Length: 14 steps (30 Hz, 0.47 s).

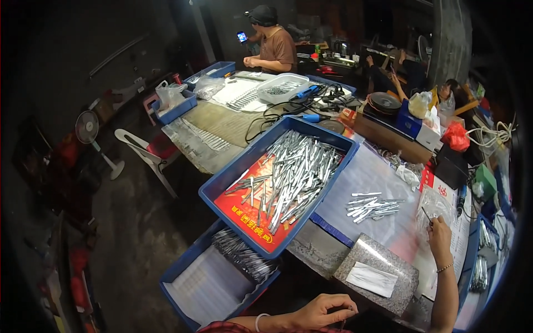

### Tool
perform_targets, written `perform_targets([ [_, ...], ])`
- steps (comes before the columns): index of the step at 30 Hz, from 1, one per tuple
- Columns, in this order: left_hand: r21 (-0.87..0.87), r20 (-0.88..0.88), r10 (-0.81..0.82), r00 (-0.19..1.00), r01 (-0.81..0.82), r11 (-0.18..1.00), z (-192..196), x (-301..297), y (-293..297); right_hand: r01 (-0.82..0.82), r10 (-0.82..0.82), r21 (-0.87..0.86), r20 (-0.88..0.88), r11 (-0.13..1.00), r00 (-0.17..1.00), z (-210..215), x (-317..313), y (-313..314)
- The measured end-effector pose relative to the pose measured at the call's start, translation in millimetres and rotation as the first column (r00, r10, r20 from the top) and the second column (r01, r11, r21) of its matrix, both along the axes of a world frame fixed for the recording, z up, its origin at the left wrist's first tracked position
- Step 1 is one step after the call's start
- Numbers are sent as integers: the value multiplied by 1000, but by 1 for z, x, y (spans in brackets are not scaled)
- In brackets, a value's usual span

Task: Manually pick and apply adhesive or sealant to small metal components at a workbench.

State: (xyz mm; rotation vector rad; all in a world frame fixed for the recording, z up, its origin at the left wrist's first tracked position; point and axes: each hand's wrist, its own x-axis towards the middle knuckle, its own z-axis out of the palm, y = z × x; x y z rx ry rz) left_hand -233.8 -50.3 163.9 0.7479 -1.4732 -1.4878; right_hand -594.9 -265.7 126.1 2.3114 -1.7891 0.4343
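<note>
My right hand point(440, 240), with a beaded bracelet at its wrist, pinches a thin metal strip point(426, 213) over a clear plastic bag at the table's right side. My left hand point(327, 311) is at the lower edge, a pale bangle on its wrist. Its fingers are curled together, and what they hold, if anything, I cannot make out. Between the hands is a speckled stone slab point(361, 258) with a folded white cloth point(372, 279) on it. Beyond the slab, a small pile of silvery metal strips point(375, 206) rests on a plastic-covered surface.
A blue tray point(208, 191) heaped with metal strips stands at the table's middle. Below it, a second blue bin point(172, 299) holds darker strips. Cables and a translucent tub point(283, 83) lie farther off. A person point(280, 47) sits across the table. At left stand a white chair point(150, 147) and a fan point(87, 127).
</note>
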Motion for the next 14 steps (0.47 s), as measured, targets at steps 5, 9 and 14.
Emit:
perform_targets([
  [5, 9, 13, 1, 1000, -1, 1000, -4, 2, 3, -3, 6, -29, 117, 1000, 993, 8, 4, 7],
  [9, 38, 16, 2, 1000, -2, 999, 0, 1, 7, -67, 112, -156, 302, 985, 947, 10, 5, 10],
  [14, -32, 77, 3, 997, 0, 999, -1, -4, 6, 102, -116, 55, 491, 993, 863, 13, 3, 16],
])
